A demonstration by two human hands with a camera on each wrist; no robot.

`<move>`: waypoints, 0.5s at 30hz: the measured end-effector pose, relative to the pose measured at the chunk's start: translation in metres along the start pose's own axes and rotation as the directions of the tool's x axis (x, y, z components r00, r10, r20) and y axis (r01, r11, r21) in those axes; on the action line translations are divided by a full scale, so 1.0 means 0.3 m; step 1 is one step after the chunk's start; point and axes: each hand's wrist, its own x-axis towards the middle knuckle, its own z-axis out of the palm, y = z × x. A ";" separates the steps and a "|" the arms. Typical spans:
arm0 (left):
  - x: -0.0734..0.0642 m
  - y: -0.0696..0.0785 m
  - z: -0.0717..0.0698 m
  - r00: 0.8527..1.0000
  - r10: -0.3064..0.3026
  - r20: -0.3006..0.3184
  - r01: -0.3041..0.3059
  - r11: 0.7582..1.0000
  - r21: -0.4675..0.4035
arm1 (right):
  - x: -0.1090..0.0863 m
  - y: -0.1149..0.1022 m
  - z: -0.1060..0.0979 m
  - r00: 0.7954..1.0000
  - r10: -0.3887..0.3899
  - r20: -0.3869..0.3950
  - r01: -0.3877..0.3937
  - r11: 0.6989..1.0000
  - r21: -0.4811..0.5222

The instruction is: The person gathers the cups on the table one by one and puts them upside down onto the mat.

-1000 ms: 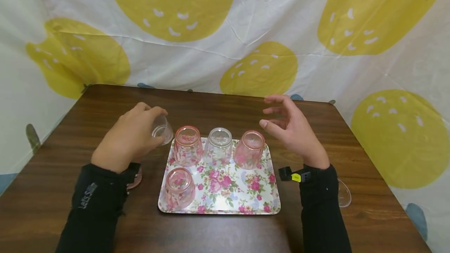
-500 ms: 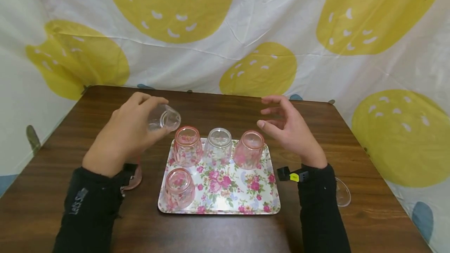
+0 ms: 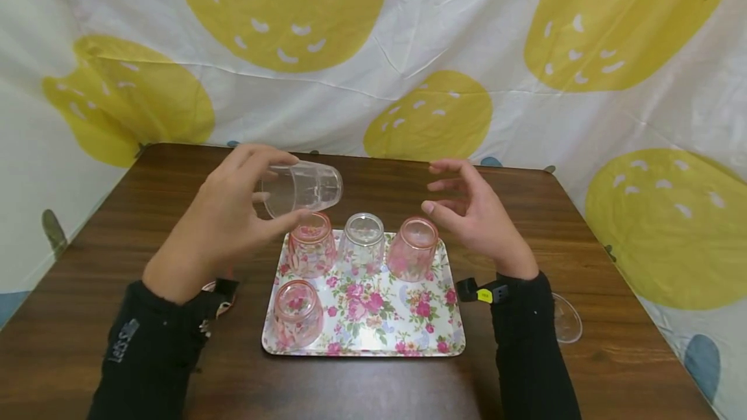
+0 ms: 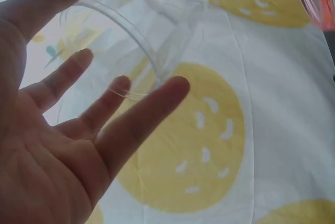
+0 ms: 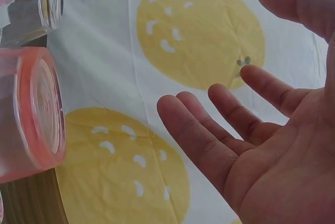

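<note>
Gripping the clear cup (image 3: 312, 186), probably stiff and slippery, the left hand (image 3: 224, 212) is sensibly spanning its wall between thumb and fingers, the relaxed right hand (image 3: 483, 219) holding nothing.

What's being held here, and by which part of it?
The left hand holds a clear glass near its open rim; the right hand holds nothing.

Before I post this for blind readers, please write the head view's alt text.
The left hand holds a clear glass sideways near a floral tray bearing four upside-down glasses, three pink, one clear. The right hand is empty.
</note>
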 end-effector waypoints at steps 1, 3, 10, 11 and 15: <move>0.000 0.005 0.002 1.000 0.007 -0.005 -0.007 1.000 -0.027 | 0.000 -0.003 0.003 1.000 -0.002 0.002 0.002 1.000 0.007; 0.001 0.016 0.007 0.999 0.028 -0.017 -0.029 0.997 -0.075 | -0.001 -0.009 0.009 1.000 -0.009 0.009 0.009 1.000 0.020; 0.003 0.051 0.029 0.995 0.090 -0.041 -0.098 0.968 -0.229 | 0.001 -0.020 0.029 0.995 -0.094 0.045 0.086 0.984 0.159; 0.002 0.055 0.031 0.995 0.090 -0.037 -0.096 0.963 -0.251 | 0.000 -0.023 0.031 0.993 -0.103 0.052 0.092 0.979 0.183; 0.001 0.067 0.039 0.997 0.079 -0.026 -0.083 0.943 -0.322 | -0.003 -0.037 0.044 0.991 -0.113 0.069 0.092 0.961 0.262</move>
